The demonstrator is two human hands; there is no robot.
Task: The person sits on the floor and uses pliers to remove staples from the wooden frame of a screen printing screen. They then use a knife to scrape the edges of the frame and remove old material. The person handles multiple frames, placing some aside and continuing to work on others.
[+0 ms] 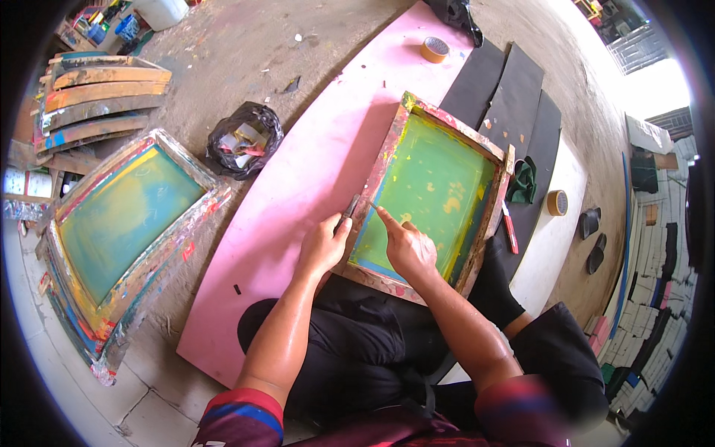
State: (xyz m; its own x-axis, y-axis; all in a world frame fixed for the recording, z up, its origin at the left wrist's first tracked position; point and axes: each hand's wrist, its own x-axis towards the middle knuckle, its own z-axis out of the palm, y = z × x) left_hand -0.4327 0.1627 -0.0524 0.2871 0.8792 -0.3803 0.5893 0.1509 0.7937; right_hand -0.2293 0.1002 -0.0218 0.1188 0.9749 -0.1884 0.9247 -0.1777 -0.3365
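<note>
A wooden screen-printing frame (pixel 381 158) with green mesh (pixel 428 179) lies tilted in front of me, its wood stained red and yellow. My left hand (pixel 322 242) is closed around a narrow grey tool (pixel 348 208) at the frame's left side; its exact kind is not clear. My right hand (pixel 410 249) is over the mesh, index finger stretched out to the inner left edge of the frame and other fingers curled. I see nothing held in it. A red-handled cutter knife (pixel 510 227) lies right of the frame, by a dark green cloth (pixel 523 181).
Under the frame are a pink board (pixel 298 179) and black sheets (pixel 514 89). Tape rolls (pixel 434 50) lie on the boards. At left are a black bag of scraps (pixel 244 141), another screen frame (pixel 134 216) and stacked frames (pixel 108 97). Sandals (pixel 596 253) lie at right.
</note>
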